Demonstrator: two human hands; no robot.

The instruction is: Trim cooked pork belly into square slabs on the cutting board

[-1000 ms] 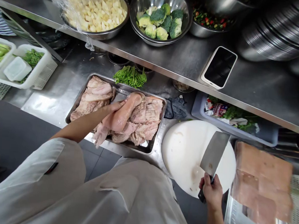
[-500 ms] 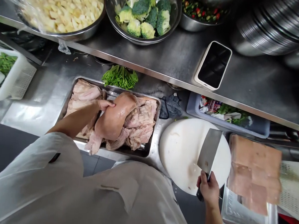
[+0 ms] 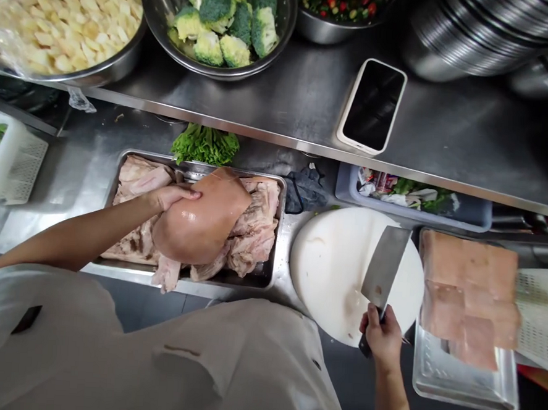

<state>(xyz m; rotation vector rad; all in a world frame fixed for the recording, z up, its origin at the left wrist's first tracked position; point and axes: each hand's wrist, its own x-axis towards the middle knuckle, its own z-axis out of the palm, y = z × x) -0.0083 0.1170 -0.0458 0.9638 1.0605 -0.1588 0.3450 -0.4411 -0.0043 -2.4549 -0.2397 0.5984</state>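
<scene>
My left hand (image 3: 178, 196) grips the edge of a large, smooth-skinned piece of meat (image 3: 203, 216), thumb on the skin and the other fingers hidden beneath. Under and beside that piece, more pale meat (image 3: 255, 225) lies in a steel tray (image 3: 277, 248). A cleaver (image 3: 385, 264) is in my right hand (image 3: 383, 334), its fingers wrapped round the black handle. The blade lies over the right part of a round white cutting board (image 3: 330, 264). Square-cut meat pieces (image 3: 471, 285) rest on another metal tray (image 3: 467, 381) at the right.
A steel shelf (image 3: 303, 108) runs across above, bearing a phone (image 3: 373, 106), a broccoli bowl (image 3: 217, 71), a bowl of pale chunks (image 3: 71, 25) and stacked bowls (image 3: 470, 31). Lettuce (image 3: 206, 144) sits behind the tray. A grey-blue bin (image 3: 477, 217) stands behind the board.
My left hand has shifted left, and the large piece of meat has turned flatter, showing more skin. My right hand still holds the cleaver over the board. The view has shifted slightly.
</scene>
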